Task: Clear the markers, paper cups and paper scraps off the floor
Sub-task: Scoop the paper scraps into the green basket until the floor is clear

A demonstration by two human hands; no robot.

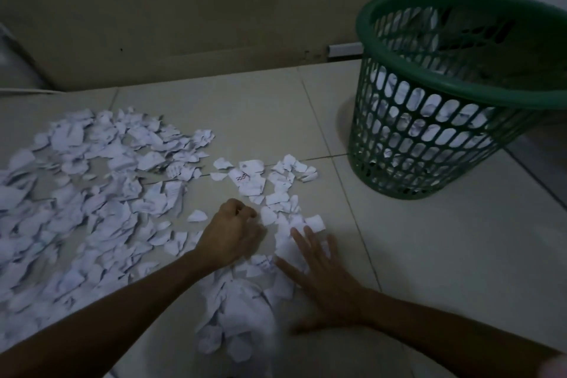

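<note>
Tiled floor (414,239): paper scraps (101,181), hands (276,252).

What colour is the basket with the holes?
Green. The basket shows best, and only, in the head view.

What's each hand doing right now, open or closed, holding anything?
Left hand: curled shut among the paper scraps; whether it grips any cannot be told.
Right hand: open, fingers spread flat over scraps.
</note>
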